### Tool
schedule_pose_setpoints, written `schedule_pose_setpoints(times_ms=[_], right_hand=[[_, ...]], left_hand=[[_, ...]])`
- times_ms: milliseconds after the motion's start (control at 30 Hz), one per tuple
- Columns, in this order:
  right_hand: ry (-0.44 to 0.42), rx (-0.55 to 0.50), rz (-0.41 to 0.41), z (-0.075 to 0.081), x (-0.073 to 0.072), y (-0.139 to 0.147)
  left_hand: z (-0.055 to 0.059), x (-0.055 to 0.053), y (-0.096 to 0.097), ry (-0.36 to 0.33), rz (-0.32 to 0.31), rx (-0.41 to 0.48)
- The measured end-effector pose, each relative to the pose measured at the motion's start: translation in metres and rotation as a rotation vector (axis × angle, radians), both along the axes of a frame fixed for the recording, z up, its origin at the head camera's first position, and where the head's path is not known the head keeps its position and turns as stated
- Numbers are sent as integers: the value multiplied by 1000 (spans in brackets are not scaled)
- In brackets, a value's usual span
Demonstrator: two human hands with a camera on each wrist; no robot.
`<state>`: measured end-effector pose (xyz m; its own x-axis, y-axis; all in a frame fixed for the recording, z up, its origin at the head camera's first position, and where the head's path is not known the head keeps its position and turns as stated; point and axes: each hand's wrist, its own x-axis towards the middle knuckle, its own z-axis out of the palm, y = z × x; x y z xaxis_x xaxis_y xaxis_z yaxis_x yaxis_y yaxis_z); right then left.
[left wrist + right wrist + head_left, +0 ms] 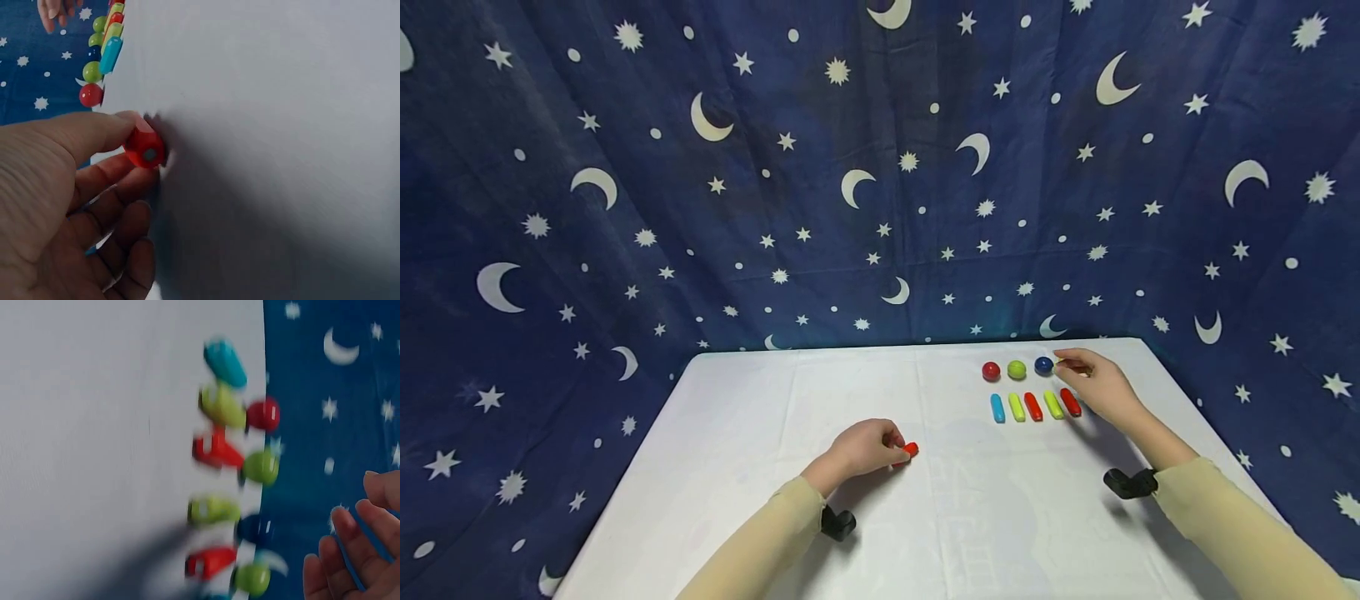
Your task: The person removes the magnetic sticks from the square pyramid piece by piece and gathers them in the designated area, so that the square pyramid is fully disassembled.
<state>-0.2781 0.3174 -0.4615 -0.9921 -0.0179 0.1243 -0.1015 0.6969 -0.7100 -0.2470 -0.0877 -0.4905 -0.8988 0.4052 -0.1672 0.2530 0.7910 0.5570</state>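
My left hand [867, 447] pinches a short red rod [145, 147] between thumb and fingers, low over the white table. A grey spot, like a magnet, shows on the rod's end in the left wrist view. Over at the far right, my right hand [1097, 383] hovers by the blue ball [1043, 366], its fingers apart and holding nothing in the right wrist view. A green ball [251, 579] beyond the blue one is mostly hidden by that hand in the head view. Further along the same row sit a red ball [991, 372] and another green ball [1017, 370].
In front of the balls lies a row of rods: a light blue rod [997, 408], then yellow-green and red ones, such as the red rod [1071, 402]. A light blue piece [215, 597] shows at the right wrist view's lower edge. A star-patterned curtain [880, 167] hangs behind the table [737, 400].
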Motion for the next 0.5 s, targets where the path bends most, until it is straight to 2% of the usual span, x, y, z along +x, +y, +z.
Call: schedule_pose_setpoints(times_ms=[200,400,500], right_hand=[[-17,-22,115,-1,22,-34],[-85,-75,234,-16,44,-58],[-147,-82,263,-25,54,-64]], left_hand=[[3,-5,15,10,13,-52],[10,-13,39,-46,46,-48],[12,-20,52,-71,70,-32]])
